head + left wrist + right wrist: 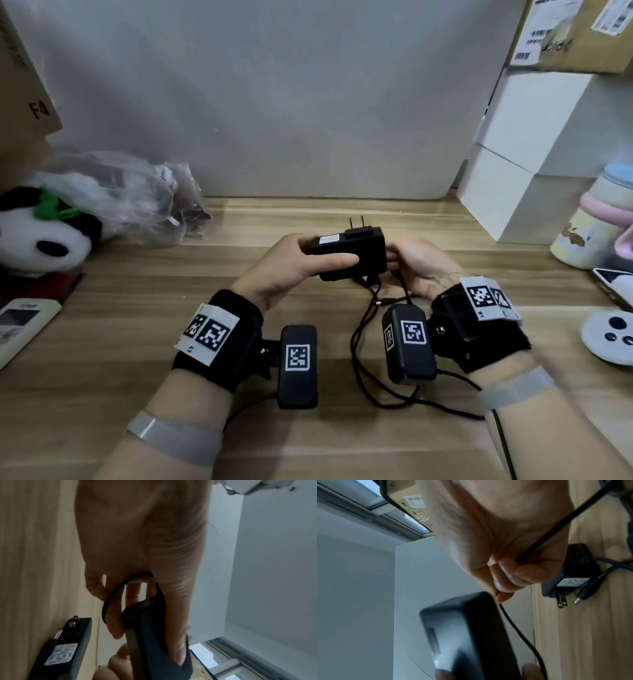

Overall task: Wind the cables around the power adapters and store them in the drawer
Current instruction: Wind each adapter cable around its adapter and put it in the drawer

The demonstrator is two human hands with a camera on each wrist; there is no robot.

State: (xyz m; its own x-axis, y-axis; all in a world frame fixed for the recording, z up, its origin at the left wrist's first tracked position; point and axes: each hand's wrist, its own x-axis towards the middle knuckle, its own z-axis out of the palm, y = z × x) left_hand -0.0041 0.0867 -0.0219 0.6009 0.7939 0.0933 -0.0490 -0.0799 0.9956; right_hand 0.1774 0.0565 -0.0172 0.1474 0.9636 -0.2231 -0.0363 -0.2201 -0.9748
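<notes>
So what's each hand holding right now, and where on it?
Left hand grips the black rectangular power adapter across its body; right hand pinches its thin black cable near the adapter.

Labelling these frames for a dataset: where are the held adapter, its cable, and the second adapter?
held adapter (346,255), head view, top face.
cable (518,631), right wrist view, free strand.
second adapter (573,566), right wrist view, body.

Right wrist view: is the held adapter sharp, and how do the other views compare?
Right wrist: the held adapter is smeared and out of focus, the right hand dim. Left wrist: underexposed, the left hand soft. Head: evenly lit, edges bowed by the wide lens.
</notes>
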